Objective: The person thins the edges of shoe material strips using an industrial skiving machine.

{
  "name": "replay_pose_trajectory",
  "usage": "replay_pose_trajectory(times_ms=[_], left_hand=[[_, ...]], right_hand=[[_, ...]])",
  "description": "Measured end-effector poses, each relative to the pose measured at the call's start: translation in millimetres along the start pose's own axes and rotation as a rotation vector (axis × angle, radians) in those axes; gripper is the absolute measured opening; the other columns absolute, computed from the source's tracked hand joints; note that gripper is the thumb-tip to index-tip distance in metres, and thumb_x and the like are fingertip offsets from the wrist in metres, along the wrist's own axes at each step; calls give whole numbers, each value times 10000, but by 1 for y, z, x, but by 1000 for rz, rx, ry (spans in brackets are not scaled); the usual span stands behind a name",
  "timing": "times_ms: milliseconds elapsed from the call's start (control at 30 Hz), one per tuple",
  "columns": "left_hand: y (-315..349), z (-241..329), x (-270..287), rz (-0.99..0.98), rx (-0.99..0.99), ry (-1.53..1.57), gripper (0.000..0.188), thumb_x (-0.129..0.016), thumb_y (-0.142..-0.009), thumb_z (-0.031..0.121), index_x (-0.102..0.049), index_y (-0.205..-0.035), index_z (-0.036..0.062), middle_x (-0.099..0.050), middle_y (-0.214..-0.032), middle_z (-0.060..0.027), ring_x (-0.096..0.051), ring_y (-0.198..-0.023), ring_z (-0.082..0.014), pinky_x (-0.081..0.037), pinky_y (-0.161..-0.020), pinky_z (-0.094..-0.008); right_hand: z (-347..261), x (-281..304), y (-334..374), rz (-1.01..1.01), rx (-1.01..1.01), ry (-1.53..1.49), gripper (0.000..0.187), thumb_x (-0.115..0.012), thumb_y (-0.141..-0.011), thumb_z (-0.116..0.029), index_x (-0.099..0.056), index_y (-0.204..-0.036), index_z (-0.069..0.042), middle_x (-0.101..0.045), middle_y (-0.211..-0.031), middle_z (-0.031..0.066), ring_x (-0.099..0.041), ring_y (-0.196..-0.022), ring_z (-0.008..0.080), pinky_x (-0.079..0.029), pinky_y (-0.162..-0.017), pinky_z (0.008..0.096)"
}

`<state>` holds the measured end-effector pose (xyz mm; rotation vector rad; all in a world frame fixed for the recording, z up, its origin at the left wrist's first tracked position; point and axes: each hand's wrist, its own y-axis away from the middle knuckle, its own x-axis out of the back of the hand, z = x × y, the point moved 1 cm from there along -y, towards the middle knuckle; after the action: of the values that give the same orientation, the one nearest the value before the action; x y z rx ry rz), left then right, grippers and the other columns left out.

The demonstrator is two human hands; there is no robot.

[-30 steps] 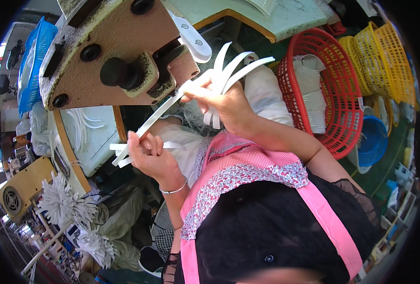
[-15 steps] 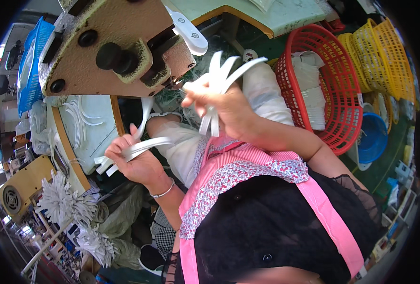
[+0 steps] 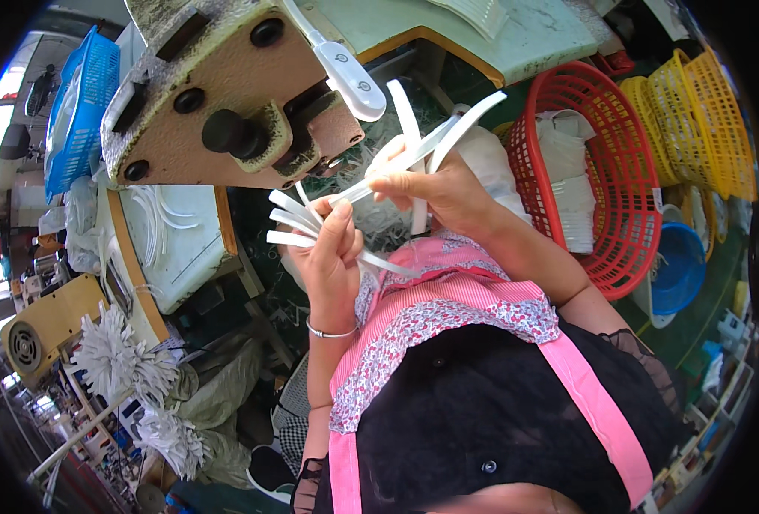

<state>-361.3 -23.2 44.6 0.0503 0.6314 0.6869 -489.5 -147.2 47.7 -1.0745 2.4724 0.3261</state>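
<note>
Both hands are closed on narrow white strips, held over my lap just in front of a sewing machine head [image 3: 217, 94]. Pinched in my left hand [image 3: 332, 244] are several white strips [image 3: 289, 218] that fan out to the left, with one end trailing right. My right hand [image 3: 435, 188] grips another bunch of strips [image 3: 465, 128], their ends pointing up and down. One strip spans the gap between the two hands, its left end at my left fingertips. The machine's pinkish-brown underside hangs close above my left hand; its needle area is partly hidden.
On my right stands a red basket [image 3: 645, 223] with white pieces inside, beside yellow baskets [image 3: 705, 128] and a blue basin [image 3: 679, 261]. Left of me, more strips [image 3: 157, 218] lie on a pale tabletop [image 3: 187, 265]. Bundles of white strips [image 3: 122, 360] hang lower left.
My left hand has moved right and up, and my right hand slightly right, so they are now close together. A strip now stretches between them. The view has shifted a little.
</note>
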Motion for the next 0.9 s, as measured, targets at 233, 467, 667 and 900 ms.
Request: replay_pose_trajectory(times_ms=[233,467,667,900], left_hand=[[-13,-10,-22,95,0,1,103,-639,-922,16,-590,-1008,-15,-394,-625,59,-306,-477,-19,-240,-418,-187],[-16,-8,-29,186,-108,-59,54,-638,-913,3,-598,-941,-19,-406,-607,57,-292,-458,-10,-241,-416,-194],[-15,-4,-30,220,-172,-127,50,-644,-908,-1,-624,-934,-39,-447,-622,48,-305,-461,-4,-246,-421,-191],[-16,4,-26,238,-287,-279,74,-693,-863,-7,-658,-918,-44,-513,-651,32,-335,-469,-7,-258,-432,-188]], right_hand=[[8,9,-4,87,-23,-206,123,-697,-875,-35,-647,-963,34,-708,-853,116,-612,-643,107,-493,-600,215],[8,8,-10,112,6,-239,106,-680,-876,-21,-650,-965,30,-707,-858,119,-611,-658,106,-485,-611,215],[3,6,-16,92,3,-169,101,-672,-860,-5,-659,-952,33,-707,-850,113,-601,-651,100,-477,-603,212],[-7,10,-24,46,69,-103,153,-664,-890,-82,-657,-977,44,-707,-883,119,-598,-664,92,-466,-582,207]])
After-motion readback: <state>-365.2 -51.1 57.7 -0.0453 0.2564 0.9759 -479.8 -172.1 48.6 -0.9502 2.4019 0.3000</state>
